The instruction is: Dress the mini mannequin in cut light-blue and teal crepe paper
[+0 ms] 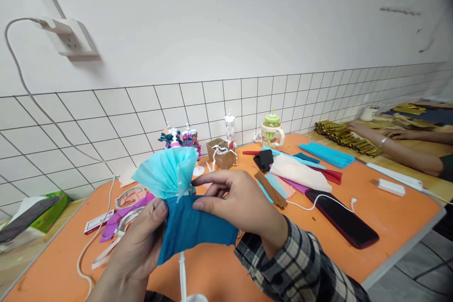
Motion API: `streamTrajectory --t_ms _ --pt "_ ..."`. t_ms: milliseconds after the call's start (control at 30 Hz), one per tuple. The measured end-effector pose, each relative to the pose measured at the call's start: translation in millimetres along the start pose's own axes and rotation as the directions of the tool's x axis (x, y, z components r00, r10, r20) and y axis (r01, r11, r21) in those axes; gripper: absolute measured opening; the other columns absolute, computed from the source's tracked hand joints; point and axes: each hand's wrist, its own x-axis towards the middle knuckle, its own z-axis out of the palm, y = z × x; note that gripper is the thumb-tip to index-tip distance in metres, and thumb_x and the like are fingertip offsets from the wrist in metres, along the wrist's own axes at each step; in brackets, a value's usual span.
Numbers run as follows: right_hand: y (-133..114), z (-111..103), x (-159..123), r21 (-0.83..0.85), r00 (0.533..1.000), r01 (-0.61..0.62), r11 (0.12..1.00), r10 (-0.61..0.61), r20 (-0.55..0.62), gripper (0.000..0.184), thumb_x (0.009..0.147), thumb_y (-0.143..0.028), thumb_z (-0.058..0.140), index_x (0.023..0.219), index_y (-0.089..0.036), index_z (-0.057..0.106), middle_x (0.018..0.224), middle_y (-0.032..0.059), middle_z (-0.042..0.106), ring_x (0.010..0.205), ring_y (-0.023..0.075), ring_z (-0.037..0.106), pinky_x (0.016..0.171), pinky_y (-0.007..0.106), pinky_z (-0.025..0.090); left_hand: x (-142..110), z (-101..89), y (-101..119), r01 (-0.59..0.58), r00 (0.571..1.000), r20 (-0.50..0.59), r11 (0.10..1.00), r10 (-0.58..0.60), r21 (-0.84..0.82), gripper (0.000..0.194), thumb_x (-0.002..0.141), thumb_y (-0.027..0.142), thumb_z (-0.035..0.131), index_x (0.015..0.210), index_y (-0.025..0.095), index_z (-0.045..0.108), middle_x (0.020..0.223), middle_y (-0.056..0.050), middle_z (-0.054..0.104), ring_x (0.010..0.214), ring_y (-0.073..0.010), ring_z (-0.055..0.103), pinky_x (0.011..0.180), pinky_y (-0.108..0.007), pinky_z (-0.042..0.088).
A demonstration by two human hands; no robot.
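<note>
Both my hands hold a paper craft piece above the orange table [389,207]. Its top is a pleated light-blue fan [166,172]; below it is dark-blue crepe paper [194,231] wrapped round the stem. My left hand [139,240] pinches the dark-blue paper from the left, thumb on its front. My right hand [240,203], in a plaid sleeve, presses its thumb and fingers on the paper's upper edge just under the fan. A white ribbon [182,273] hangs from the bottom.
On the table lie a dark-red phone [341,219] with a white cable, coloured paper sheets [327,153], a small cardboard box [221,151], small figurines [180,139] and a cup [272,132]. Another person's arms [403,151] rest at right beside gold strips [341,134]. A tissue box [33,214] sits left.
</note>
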Motion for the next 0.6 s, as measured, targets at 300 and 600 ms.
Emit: streamTrajectory --t_ms 300,600 --pt "-1.7 2.7 -6.4 -0.120 0.955 0.283 0.952 -0.291 -0.059 0.008 0.085 -0.024 0.077 0.091 -0.023 0.083 0.093 0.0004 0.081 0.086 0.0149 0.074 0.081 0.025 0.054 1.5 0.1 -2.6 -0.030 0.997 0.065 0.995 0.036 -0.090 0.050 0.070 0.032 0.091 0.117 0.025 0.076 0.109 -0.008 0.081 0.122 -0.0388 0.066 0.106 -0.051 0.054" --pt "-1.3 1.9 -5.7 -0.193 0.900 0.418 0.887 -0.433 -0.040 0.006 0.087 -0.022 0.076 0.085 -0.019 0.080 0.086 0.0014 0.080 0.081 0.0134 0.073 0.077 0.023 0.053 -6.0 -26.9 -12.1 0.050 0.995 -0.077 0.980 -0.066 -0.193 0.028 0.072 0.035 0.088 0.099 0.033 0.080 0.089 0.001 0.084 0.113 -0.0349 0.072 0.103 -0.049 0.057"
